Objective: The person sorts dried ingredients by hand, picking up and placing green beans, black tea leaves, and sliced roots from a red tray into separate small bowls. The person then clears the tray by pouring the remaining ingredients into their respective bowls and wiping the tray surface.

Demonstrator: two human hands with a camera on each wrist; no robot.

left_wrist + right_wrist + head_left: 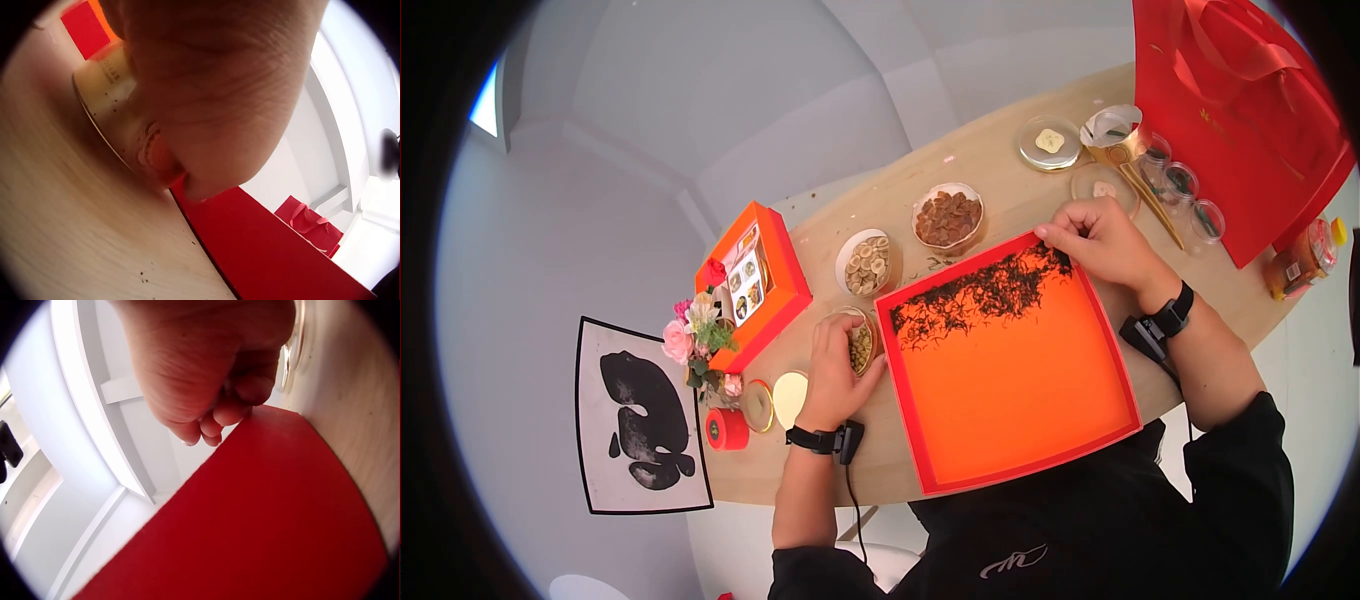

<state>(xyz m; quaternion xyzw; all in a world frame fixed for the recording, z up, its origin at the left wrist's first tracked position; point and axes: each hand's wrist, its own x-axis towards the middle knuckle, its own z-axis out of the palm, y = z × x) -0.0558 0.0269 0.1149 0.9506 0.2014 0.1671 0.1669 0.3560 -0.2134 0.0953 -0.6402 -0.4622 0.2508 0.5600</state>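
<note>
A shallow red box with an orange base [1030, 400] lies at the front of the table. Dark, thin dried shreds [980, 295], like loose tea leaves, are spread along its far side. My left hand [832, 375] grips a small tub of green dried pieces [860, 350] just left of the box. In the left wrist view the thumb and palm are around this gold-rimmed tub [103, 94], beside the red box wall [250, 244]. With thumb and curled fingers, my right hand [1105, 240] pinches the box's far right corner. The right wrist view shows those fingers at the red wall [262, 500].
Behind the box stand bowls of pale dried slices [867, 268] and brown chunks [948, 217]. An orange gift box [790, 270] with flowers [700, 325] is at left. At right are golden tongs [1150, 195], small clear jars [1208, 220], a red bag [1240, 130] and a bottle [1305, 260].
</note>
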